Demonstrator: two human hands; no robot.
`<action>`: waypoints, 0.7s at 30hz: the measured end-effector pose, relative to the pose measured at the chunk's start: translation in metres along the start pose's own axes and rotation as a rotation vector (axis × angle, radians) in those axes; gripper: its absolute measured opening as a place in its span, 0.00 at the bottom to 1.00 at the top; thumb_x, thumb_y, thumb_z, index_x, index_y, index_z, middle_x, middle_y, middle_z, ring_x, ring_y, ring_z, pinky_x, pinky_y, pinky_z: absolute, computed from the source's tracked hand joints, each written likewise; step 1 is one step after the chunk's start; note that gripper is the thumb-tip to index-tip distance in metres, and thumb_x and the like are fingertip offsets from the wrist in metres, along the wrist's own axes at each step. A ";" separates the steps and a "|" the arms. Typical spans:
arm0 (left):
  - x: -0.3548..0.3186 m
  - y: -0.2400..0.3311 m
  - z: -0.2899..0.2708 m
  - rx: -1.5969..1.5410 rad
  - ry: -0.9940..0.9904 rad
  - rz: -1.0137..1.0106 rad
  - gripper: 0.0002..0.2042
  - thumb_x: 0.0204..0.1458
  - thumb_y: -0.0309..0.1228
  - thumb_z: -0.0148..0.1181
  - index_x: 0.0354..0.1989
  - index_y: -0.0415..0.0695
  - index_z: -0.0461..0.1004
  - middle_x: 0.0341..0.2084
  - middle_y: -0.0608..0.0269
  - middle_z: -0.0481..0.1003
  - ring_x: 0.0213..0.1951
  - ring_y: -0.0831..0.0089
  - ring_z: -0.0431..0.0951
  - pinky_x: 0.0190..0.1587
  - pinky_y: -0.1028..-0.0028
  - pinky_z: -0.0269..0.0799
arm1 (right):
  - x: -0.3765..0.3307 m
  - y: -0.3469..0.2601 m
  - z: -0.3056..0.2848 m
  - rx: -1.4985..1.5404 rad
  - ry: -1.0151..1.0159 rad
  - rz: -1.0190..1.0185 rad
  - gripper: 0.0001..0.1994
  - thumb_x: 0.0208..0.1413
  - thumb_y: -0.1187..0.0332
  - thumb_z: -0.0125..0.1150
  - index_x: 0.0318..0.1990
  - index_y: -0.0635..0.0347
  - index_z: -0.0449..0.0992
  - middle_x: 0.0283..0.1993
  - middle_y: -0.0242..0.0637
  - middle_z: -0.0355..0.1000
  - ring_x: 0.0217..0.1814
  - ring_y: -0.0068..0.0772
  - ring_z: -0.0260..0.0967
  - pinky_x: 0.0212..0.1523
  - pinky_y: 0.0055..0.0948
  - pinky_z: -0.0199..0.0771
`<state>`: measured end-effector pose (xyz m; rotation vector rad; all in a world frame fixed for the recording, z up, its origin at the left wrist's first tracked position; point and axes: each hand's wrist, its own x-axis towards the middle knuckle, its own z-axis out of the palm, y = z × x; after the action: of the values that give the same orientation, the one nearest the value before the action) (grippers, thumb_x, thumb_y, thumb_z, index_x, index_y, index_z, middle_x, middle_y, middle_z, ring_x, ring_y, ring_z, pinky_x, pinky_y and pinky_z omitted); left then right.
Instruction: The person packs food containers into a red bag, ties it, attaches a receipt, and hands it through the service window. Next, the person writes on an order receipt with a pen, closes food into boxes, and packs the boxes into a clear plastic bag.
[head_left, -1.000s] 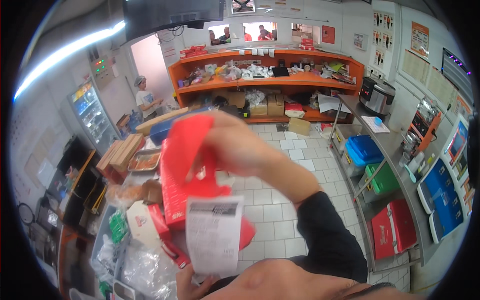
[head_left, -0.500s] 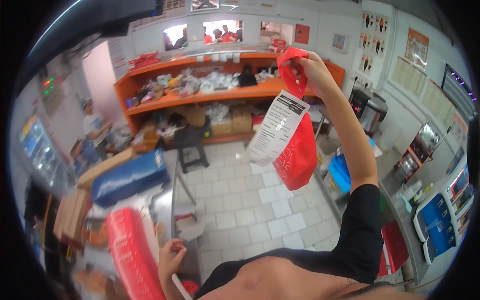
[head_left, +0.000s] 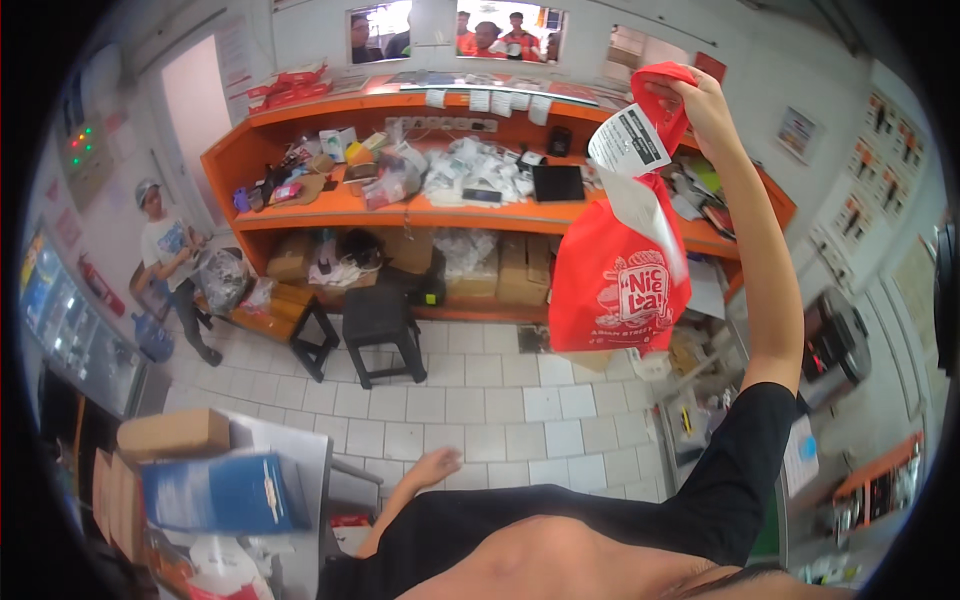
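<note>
High on the right, my right hand (head_left: 707,105) is closed round the looped handle of a red carrier bag (head_left: 620,290) with white print. The bag hangs full below the hand, in the air before the orange counter. A white paper receipt (head_left: 632,143) is attached near the handle and curls over the bag's upper part. My left hand (head_left: 436,467) is low in front of me, over the tiled floor, with its fingers apart and nothing in them.
An orange counter (head_left: 370,212) with loose papers and a shelf of boxes spans the far side. A black stool (head_left: 382,328) and a wooden bench (head_left: 272,312) stand before it. At left, a person (head_left: 165,245) stands beyond a metal table (head_left: 305,445) holding a blue box (head_left: 215,492).
The counter and stool appear nearer, and the table at left has slid back. The red bag has turned, showing its printed front. My left hand has moved away from the table's edge.
</note>
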<state>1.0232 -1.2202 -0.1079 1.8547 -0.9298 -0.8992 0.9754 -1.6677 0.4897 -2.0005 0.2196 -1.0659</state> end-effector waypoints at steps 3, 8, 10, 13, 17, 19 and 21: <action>0.013 -0.016 -0.052 -0.152 0.272 -0.300 0.18 0.52 0.37 0.55 0.46 0.37 0.71 0.39 0.47 0.75 0.45 0.56 0.75 0.46 0.65 0.69 | 0.118 0.072 0.019 -0.047 0.018 -0.028 0.12 0.56 0.77 0.44 0.45 0.68 0.72 0.42 0.39 0.74 0.44 0.26 0.72 0.43 0.22 0.70; 0.060 -0.217 -0.107 -0.485 0.356 -0.649 0.15 0.52 0.34 0.53 0.41 0.33 0.72 0.36 0.52 0.76 0.40 0.65 0.76 0.44 0.68 0.70 | 0.337 0.186 0.071 -0.054 0.141 -0.262 0.10 0.53 0.72 0.52 0.41 0.65 0.74 0.37 0.36 0.75 0.38 0.27 0.73 0.37 0.24 0.70; 0.143 -0.232 -0.151 -0.455 0.405 -0.718 0.15 0.52 0.33 0.52 0.42 0.34 0.71 0.34 0.55 0.76 0.40 0.70 0.75 0.42 0.70 0.69 | 0.445 0.239 0.087 0.074 0.163 -0.337 0.08 0.51 0.75 0.52 0.38 0.63 0.76 0.32 0.34 0.76 0.34 0.26 0.73 0.32 0.25 0.72; 0.298 -0.202 -0.220 -0.596 0.442 -0.625 0.17 0.51 0.33 0.54 0.46 0.36 0.69 0.33 0.58 0.75 0.40 0.72 0.74 0.44 0.71 0.68 | 0.574 0.302 0.107 0.050 0.292 -0.340 0.07 0.50 0.76 0.52 0.36 0.62 0.75 0.32 0.34 0.75 0.32 0.24 0.72 0.31 0.24 0.71; 0.455 -0.056 -0.320 -0.596 0.465 -0.488 0.17 0.50 0.34 0.56 0.47 0.40 0.68 0.34 0.62 0.74 0.38 0.75 0.73 0.40 0.73 0.67 | 0.730 0.380 0.142 -0.097 0.329 -0.492 0.07 0.49 0.75 0.52 0.35 0.63 0.74 0.32 0.36 0.75 0.31 0.26 0.72 0.31 0.26 0.70; 0.508 -0.039 -0.341 -0.638 0.477 -0.456 0.17 0.50 0.34 0.56 0.47 0.41 0.68 0.35 0.63 0.74 0.37 0.76 0.72 0.38 0.74 0.67 | 0.800 0.425 0.149 -0.151 0.438 -0.511 0.07 0.49 0.75 0.52 0.35 0.64 0.74 0.32 0.37 0.75 0.32 0.27 0.72 0.32 0.26 0.70; 0.528 -0.040 -0.352 -0.636 0.631 -0.387 0.18 0.50 0.35 0.57 0.48 0.44 0.67 0.37 0.65 0.74 0.39 0.77 0.72 0.37 0.75 0.65 | 0.867 0.475 0.142 -0.133 0.408 -0.597 0.08 0.48 0.75 0.53 0.36 0.64 0.74 0.32 0.39 0.75 0.33 0.30 0.72 0.34 0.28 0.71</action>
<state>1.5780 -1.5307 -0.1252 1.5987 0.1109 -0.6492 1.7251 -2.3145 0.6206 -1.9944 -0.1124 -1.8817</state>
